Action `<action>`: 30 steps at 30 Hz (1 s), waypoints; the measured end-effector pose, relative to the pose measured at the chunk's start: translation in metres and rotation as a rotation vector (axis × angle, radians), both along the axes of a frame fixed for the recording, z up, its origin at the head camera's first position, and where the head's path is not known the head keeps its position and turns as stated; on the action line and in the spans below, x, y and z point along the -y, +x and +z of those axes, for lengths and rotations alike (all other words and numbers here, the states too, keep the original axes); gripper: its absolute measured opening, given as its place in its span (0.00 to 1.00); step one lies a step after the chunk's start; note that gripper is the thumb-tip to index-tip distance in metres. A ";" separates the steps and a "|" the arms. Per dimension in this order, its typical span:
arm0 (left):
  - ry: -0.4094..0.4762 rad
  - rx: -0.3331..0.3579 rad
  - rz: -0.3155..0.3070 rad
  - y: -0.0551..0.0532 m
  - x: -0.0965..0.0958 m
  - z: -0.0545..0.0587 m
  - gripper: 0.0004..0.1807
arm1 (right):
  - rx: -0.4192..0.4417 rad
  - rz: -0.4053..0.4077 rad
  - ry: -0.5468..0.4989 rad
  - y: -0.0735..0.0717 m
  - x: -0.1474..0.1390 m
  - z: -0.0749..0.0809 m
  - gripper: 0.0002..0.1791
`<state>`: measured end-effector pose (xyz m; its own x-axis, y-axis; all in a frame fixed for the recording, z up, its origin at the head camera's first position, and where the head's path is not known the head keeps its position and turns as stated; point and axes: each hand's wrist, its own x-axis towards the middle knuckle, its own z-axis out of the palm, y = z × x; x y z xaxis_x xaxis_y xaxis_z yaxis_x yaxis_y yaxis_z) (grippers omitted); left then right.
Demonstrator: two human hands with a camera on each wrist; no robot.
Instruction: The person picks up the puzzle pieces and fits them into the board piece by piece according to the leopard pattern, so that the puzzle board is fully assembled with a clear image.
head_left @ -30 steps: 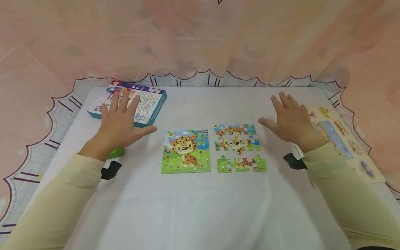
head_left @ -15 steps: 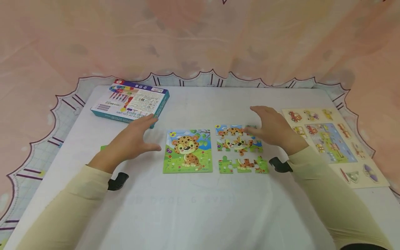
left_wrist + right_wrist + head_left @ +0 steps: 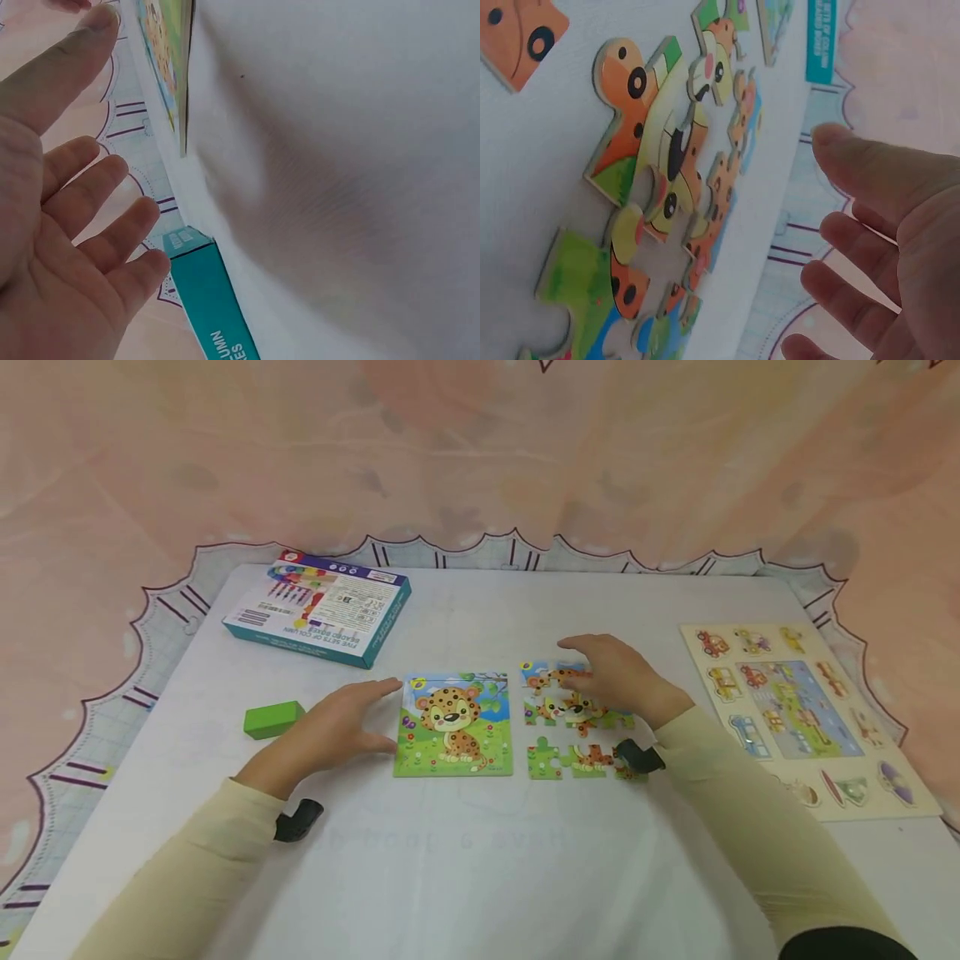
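In the head view a square leopard picture board [image 3: 453,727] lies at the middle of the table. My left hand [image 3: 330,735] is at its left edge, fingers spread and thumb apart, with nothing held. To the board's right lie several loose jigsaw pieces [image 3: 570,762] in three rows, showing the same leopard. Over the upper right pieces hovers my right hand [image 3: 618,677], its fingers relaxed and holding nothing; it hides some of them. The right wrist view shows the leopard face pieces [image 3: 679,150] close by, apart from that hand's thumb [image 3: 870,161].
A teal-edged toy box [image 3: 318,610] lies at the back left. Near my left wrist is a green block [image 3: 273,720]. A wooden peg puzzle board [image 3: 810,727] with vehicle pictures lies on the right. The white table [image 3: 465,893] meets a patterned curtain behind.
Both hands have come down and inward: the left to the board's left edge, the right over the jigsaw pieces. The green block and the peg puzzle are now more exposed.
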<state>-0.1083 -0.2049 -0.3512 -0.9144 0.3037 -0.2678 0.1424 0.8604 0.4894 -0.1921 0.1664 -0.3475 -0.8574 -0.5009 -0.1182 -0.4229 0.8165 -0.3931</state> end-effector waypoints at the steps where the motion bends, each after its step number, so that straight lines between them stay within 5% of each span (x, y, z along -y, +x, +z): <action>1: 0.000 0.002 -0.003 0.001 0.000 -0.001 0.48 | 0.004 0.004 0.004 -0.001 0.002 -0.001 0.34; 17: 0.046 0.056 -0.022 0.011 -0.004 -0.015 0.44 | 0.123 -0.036 0.006 -0.015 0.024 -0.014 0.32; 30: 0.041 0.040 -0.042 0.011 -0.004 -0.020 0.43 | 0.135 -0.028 0.020 -0.019 0.026 -0.020 0.26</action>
<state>-0.0974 -0.2009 -0.3713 -0.8896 0.3526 -0.2904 0.1572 0.8333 0.5300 -0.2108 0.1409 -0.3679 -0.8463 -0.4738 -0.2433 -0.3445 0.8353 -0.4284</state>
